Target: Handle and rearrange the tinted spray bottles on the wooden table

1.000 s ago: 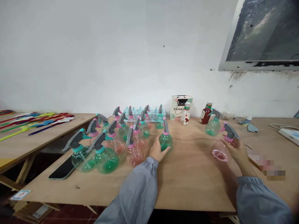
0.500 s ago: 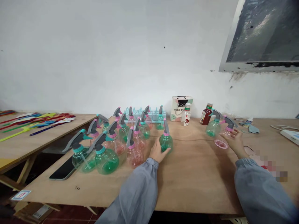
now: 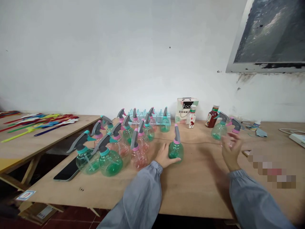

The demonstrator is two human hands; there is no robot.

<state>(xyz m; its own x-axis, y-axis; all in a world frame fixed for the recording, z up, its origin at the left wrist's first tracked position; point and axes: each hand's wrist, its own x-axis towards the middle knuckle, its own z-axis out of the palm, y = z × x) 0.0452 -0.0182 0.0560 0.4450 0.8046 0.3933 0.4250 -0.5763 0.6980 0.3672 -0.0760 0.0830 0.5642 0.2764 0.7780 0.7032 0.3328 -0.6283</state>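
Observation:
My left hand (image 3: 166,156) curls around the left side of a round green spray bottle (image 3: 176,152) with a pink collar and grey trigger head. Its thumb lies across the lower front, and the bottle stands upright. On the right, my right hand (image 3: 231,151) is raised with its fingers bent together; whatever is between them I cannot make out. Right behind it stands a pink-collared spray bottle (image 3: 235,124), its body mostly hidden by the hand. A green spray bottle (image 3: 218,130) with a turquoise collar is just left of that one.
Several green and pink spray bottles (image 3: 111,163) cluster at left, beside a phone (image 3: 66,171). Along the wall are a pale blue rack (image 3: 154,117), a paper bag (image 3: 182,112), a clear bottle (image 3: 191,121) and a dark red bottle (image 3: 211,119). Colourful strips (image 3: 47,122) cover the left table.
My left hand and the green bottle have shifted right and slightly nearer. My right hand has moved left with its fingers more bent. The pink ring below it no longer shows.

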